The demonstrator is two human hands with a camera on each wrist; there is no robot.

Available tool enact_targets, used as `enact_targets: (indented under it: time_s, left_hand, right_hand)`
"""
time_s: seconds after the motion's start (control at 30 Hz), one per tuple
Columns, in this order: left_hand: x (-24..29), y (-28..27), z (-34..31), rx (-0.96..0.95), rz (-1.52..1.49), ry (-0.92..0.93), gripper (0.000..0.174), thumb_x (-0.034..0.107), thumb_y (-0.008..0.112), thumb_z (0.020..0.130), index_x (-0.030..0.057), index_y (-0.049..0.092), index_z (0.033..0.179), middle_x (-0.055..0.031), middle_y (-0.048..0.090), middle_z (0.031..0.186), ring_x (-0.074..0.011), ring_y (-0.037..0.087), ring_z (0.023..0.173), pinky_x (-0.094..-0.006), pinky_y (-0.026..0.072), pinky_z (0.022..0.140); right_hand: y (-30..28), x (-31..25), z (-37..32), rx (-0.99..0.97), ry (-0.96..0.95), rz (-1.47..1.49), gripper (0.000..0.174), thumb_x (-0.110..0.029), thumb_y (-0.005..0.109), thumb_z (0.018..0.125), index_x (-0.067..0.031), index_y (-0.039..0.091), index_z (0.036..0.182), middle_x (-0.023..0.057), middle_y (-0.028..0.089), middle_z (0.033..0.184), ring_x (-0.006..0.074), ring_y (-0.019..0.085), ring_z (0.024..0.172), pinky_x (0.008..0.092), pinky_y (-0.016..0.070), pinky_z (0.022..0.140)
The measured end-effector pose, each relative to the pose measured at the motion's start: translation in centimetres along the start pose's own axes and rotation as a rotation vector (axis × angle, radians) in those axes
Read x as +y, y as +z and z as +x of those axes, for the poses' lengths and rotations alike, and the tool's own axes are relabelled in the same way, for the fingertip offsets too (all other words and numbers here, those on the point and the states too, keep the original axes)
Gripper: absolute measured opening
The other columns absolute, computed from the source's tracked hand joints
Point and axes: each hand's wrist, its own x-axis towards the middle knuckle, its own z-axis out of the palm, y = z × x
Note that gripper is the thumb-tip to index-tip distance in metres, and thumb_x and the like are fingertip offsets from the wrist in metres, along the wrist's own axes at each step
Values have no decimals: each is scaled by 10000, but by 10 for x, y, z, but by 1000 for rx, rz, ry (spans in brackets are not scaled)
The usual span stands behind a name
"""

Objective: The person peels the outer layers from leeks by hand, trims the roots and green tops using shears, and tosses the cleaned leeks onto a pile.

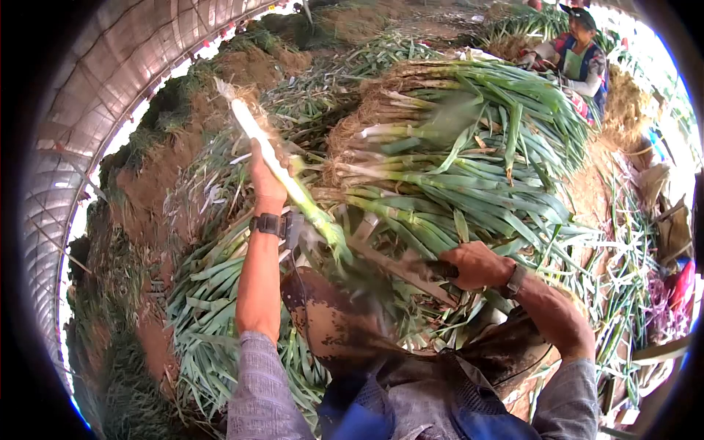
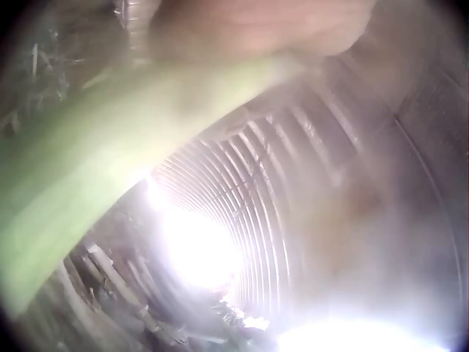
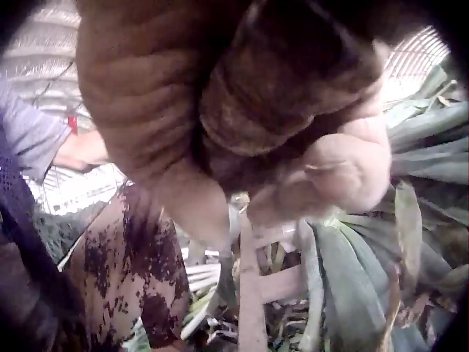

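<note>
My left hand [image 1: 268, 174] grips a leek [image 1: 306, 202] by its pale shaft, around the middle. The rooty white end points up and away; the green end slants down toward my lap, its leaves short and blurred. In the left wrist view, the leek [image 2: 95, 161] crosses close to the lens below my fingers. My right hand [image 1: 478, 264] is wrapped round the dark handle [image 1: 440, 270] of a knife, right of the leek's green end. The right wrist view shows the thick handle [image 3: 256, 95] inside the curled fingers; the blade is blurred and partly hidden.
A big pile of leeks [image 1: 455, 154] lies ahead, roots to the left. More leafy greens [image 1: 213, 308] are heaped at my left. Wooden slats [image 1: 403, 271] stand between my hands, near a stained apron [image 1: 330, 315] over my lap. Another person [image 1: 579, 62] sits at the far right.
</note>
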Motion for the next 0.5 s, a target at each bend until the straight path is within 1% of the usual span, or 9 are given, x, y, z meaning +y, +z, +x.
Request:
enact_targets:
  time_s: [0.03,0.1,0.17,0.23,0.27,0.33,0.43,0.47,0.5]
  left_hand:
    - [2,4,-1,8,26,25,465,587,480,956,138,486,836,18,416,643,-123,421,568,-312,371,485]
    - [3,4,-1,-45,19,48,476,590,470,959,135,476,820,16,409,645,-125,416,569,-311,368,486]
    - [-1,3,5,-86,-77,48,453,582,481,961,136,496,879,21,449,688,-124,441,600,-325,383,481]
    - [0,10,6,-61,-101,23,466,586,459,967,131,497,872,19,444,683,-133,439,599,-335,384,478]
    - [-1,14,7,-72,-68,33,470,598,456,961,142,483,852,23,435,670,-131,436,594,-329,379,484]
    - [1,15,9,-101,-28,52,473,607,459,954,150,476,837,24,432,660,-127,440,590,-323,380,487]
    - [6,13,13,-147,-77,28,466,597,465,957,146,483,842,19,437,663,-128,443,592,-319,387,477]
    - [6,12,14,-128,-90,43,453,579,468,963,140,480,850,14,437,667,-129,437,584,-316,393,467]
    - [6,15,11,-151,-103,61,446,567,456,971,135,477,861,8,443,678,-131,438,578,-320,398,460]
  right_hand:
    - [-1,-1,4,-8,-10,-10,306,-116,692,677,-53,641,972,167,665,842,392,634,731,470,515,665]
    - [1,-3,11,537,-126,19,252,-122,689,698,-51,639,934,170,662,823,396,634,746,469,513,666]
    - [-3,0,9,199,-100,66,262,-130,686,720,-57,638,966,166,660,808,384,641,759,463,515,642]
    - [-2,3,6,-170,1,-220,251,-136,679,715,-71,642,955,154,658,775,365,650,744,459,515,633]
    - [1,6,4,-162,8,-210,251,-136,679,715,-71,642,955,154,658,775,365,650,744,459,515,633]
    - [7,8,-2,285,9,35,211,-140,668,710,-91,646,914,138,654,736,356,656,711,458,515,619]
    - [-4,11,0,126,73,-16,199,-153,668,715,-101,640,905,136,653,725,361,653,683,462,514,601]
    - [-4,15,-1,-69,59,-133,196,-153,672,717,-112,638,906,139,653,726,361,650,669,462,511,595]
    - [-5,15,-2,-59,61,-129,196,-153,672,717,-112,638,906,139,653,726,361,650,669,462,511,595]
